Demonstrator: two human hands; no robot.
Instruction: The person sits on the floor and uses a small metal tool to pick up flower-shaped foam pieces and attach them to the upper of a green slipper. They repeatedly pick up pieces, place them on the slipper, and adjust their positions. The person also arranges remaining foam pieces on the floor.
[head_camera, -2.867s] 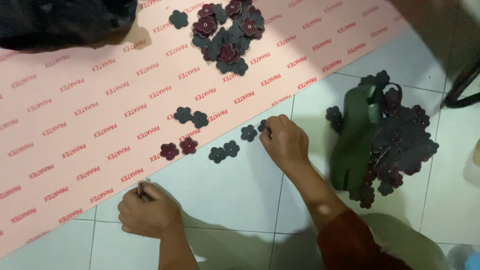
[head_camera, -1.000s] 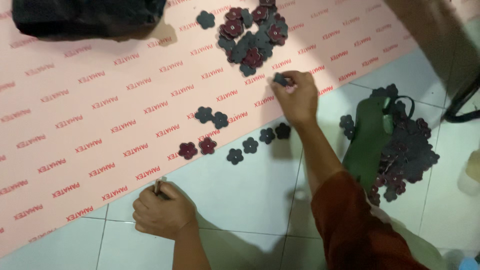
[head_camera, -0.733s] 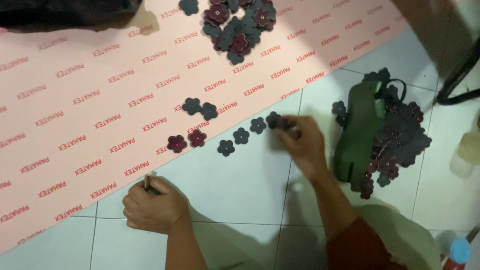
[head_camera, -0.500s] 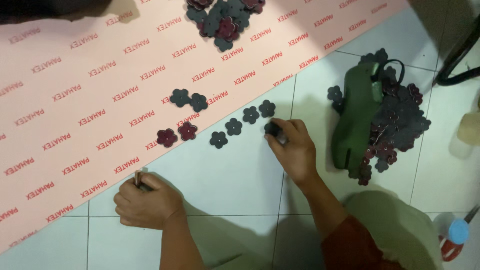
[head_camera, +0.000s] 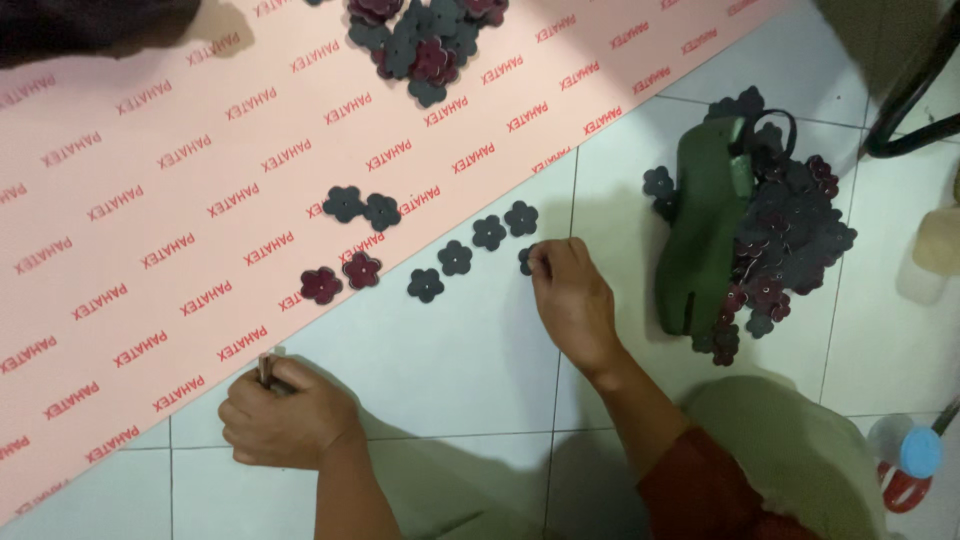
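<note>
Shifted left, right hand (head_camera: 572, 300) pinches a half-hidden flower cutout (head_camera: 526, 260); left hand (head_camera: 285, 415) fists something unclear

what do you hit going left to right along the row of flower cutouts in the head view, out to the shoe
maroon flower pair → dark flower on the tile → second dark flower → third dark flower → right hand, fingers on another flower → green shoe form → heap of flowers

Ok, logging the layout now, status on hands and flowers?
Right hand fingers on a dark flower piece on the tile. Left hand fisted around a thin tool. Nothing blocking.
</note>
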